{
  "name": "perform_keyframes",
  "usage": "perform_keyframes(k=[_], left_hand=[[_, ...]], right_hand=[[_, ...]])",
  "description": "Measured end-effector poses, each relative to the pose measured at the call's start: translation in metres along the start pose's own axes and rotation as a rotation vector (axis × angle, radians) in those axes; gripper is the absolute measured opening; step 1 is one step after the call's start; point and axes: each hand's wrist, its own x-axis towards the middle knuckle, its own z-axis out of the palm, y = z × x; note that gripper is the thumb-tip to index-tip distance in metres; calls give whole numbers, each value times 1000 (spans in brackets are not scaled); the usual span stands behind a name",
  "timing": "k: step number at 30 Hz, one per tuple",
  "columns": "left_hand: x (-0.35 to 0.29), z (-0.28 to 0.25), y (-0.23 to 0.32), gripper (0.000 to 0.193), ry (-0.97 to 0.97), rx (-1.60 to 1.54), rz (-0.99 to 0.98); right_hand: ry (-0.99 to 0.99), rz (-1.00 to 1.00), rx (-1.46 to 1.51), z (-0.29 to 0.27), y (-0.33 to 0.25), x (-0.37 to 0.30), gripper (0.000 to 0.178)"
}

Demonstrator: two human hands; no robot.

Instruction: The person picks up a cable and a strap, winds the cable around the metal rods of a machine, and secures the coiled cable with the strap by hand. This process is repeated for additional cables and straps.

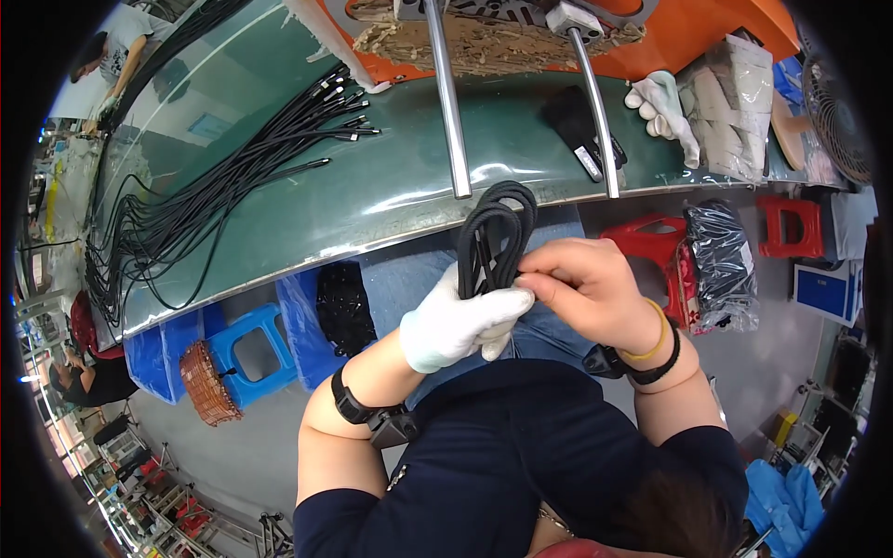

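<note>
A black cable (468,244), wound into narrow upright loops, is held just in front of the table edge. My left hand (456,325), in a white glove, is closed round the lower end of the loops. Bare and pinched at thumb and forefinger, my right hand (595,290) meets the coil's lower right side. What lies between those fingertips is too small and hidden to make out. To the left, a bundle of loose black cables (219,177) with metal plugs lies across the green table (391,200).
Two metal rods (450,112) jut from an orange machine (716,28) toward me. A white glove (665,107), a black pouch (577,130) and a plastic-wrapped stack (730,107) lie at the right. Below are a blue stool (251,353) and a red stool (642,242).
</note>
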Motion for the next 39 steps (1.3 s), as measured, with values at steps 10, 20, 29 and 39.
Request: perform_keyframes(k=[10,20,29,39], left_hand=[[3,-15,16,25,-87,84,-342],[5,7,13,26,-292,1342,102],[-2,-11,14,16,74,329,-55],[11,-75,-42,14,589,1642,955]], right_hand=[[-471,-376,-218,-27,-24,-28,23],[-597,245,199,-21,-8,33,11],[-35,-88,283,10,35,18,4],[23,396,844,64,60,0,12]])
